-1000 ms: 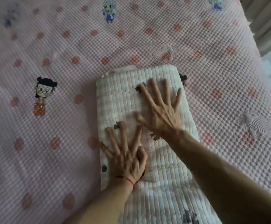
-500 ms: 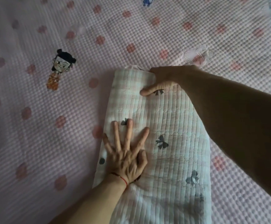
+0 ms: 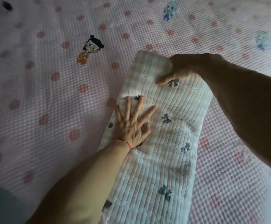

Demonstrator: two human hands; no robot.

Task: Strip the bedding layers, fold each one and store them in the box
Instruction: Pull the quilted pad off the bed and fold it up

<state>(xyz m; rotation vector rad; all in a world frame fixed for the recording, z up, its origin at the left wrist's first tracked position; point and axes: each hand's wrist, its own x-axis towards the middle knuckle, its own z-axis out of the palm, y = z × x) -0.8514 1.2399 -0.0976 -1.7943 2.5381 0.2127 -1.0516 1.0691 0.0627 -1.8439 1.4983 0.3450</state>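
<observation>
Bedding in the form of a folded quilt [image 3: 168, 143], white with ribbed stitching and small grey bow prints, lies as a long narrow strip on the bed. It runs from the near edge of the view up and slightly right toward the middle of the picture, resting on a pink waffle-textured sheet [image 3: 50, 110] that covers the bed and carries red dots and small cartoon figures.

The left hand [image 3: 131, 125] lies flat on the quilt near its left edge, palm down, fingers straight and spread wide, pressing the fabric. A thin red string circles that wrist [image 3: 125, 143].

The right hand [image 3: 178, 69] is at the far end of the quilt. Its thumb lies on top of the fabric beside a grey bow, while the fingers curl over the far edge, so the hand grips the end of the strip. The far end looks slightly raised and bunched under this grip. The right forearm crosses in from the right side of the view, dark in shadow.

One cartoon figure [image 3: 89, 50] with black hair and an orange outfit is printed on the sheet to the upper left of the quilt, apart from it. A blue figure [image 3: 169, 11] is printed near the top edge.
</observation>
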